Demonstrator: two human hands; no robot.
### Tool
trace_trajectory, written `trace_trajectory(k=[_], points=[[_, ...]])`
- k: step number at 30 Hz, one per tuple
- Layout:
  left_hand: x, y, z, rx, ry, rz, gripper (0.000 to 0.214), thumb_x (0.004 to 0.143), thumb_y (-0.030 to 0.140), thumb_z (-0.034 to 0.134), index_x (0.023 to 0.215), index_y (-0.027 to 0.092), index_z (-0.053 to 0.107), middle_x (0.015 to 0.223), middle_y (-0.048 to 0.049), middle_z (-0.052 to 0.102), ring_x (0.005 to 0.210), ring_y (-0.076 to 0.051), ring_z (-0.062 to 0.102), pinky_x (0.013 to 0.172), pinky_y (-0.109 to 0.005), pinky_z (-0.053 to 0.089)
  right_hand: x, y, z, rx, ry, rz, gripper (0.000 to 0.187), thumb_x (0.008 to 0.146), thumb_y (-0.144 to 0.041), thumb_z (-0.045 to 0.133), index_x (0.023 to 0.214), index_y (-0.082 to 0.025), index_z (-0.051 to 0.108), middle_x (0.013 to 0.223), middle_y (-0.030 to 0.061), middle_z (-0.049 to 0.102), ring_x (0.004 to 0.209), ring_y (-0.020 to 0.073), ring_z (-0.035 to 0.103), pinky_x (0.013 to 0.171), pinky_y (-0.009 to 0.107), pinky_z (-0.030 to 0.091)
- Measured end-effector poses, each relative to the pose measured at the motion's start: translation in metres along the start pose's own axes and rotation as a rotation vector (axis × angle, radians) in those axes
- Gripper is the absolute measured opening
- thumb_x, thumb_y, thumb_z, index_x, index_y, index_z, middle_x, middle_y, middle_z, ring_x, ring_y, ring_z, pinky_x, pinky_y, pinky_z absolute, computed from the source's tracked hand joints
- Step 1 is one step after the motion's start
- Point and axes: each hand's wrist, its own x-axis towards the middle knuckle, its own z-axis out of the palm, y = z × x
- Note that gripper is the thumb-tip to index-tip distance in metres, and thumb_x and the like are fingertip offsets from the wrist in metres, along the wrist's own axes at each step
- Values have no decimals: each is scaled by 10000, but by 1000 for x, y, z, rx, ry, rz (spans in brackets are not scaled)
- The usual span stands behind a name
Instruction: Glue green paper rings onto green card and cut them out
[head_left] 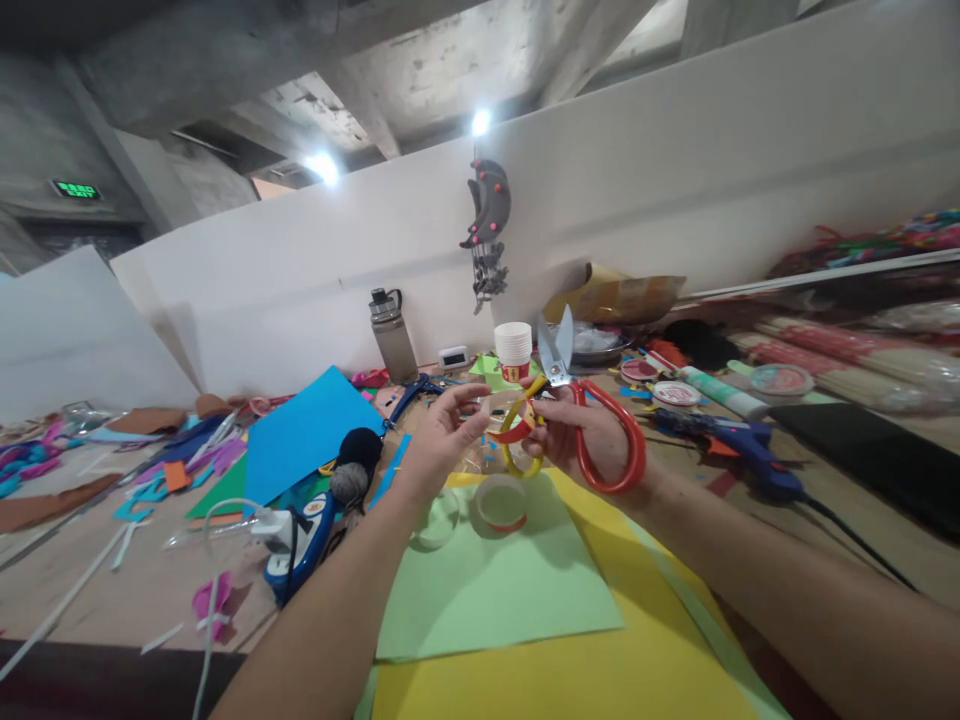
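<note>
My right hand is closed around large red-handled scissors, whose blades point up and stand apart. The same hand's fingertips pinch a red-and-yellow strip, and a thin yellow loop hangs there too. My left hand faces it with thumb and fingers bent around a pale, cup-like piece; the exact grip is partly hidden. Below both hands, a pale paper ring with a red patch and a whitish round piece lie on a light green sheet.
Yellow sheets lie underneath. Stacked paper cups and a grey bottle stand at the back. A blue glue gun with its cord is on the right. On the left are a blue sheet, yarn balls and a power strip.
</note>
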Motion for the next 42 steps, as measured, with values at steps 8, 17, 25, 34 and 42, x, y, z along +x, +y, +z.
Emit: trace_trajectory(k=[8,17,25,34,42], points=[[-4,8,5,540,-35,365,150,707,324,763,805,223,712,1144,-92,607,1135,-258,518,1001,-437,385,1,1,0,-122,16,-12,205,688,-263,723,817,-214,571,575,-39,582,515,117,551,516,262,495],[1,6,1,-162,76,-174,318,703,492,723,714,176,698,819,-39,664,690,-120,545,596,-227,418,6,4,-14,-720,229,-379,407,697,-449,733,937,-251,472,733,-37,592,551,107,539,497,241,455],[-5,0,7,-199,-138,-275,492,731,625,628,720,134,648,693,-79,671,609,-136,592,575,-243,438,1,3,-4,-848,234,-412,376,676,-374,704,963,-238,504,675,-44,541,572,128,513,528,265,450],[-1,-5,16,-186,9,-111,455,665,356,792,1054,174,643,1017,-82,689,817,-153,631,671,-251,488,-2,8,2,-742,174,-230,440,640,-386,729,969,-229,482,696,-55,517,500,107,480,444,255,438],[3,-1,16,-253,278,-144,306,617,363,806,693,155,595,568,38,592,501,-67,523,514,-191,430,-11,5,12,-995,118,-322,393,763,-457,635,1071,-233,538,814,18,615,714,185,570,637,306,485]])
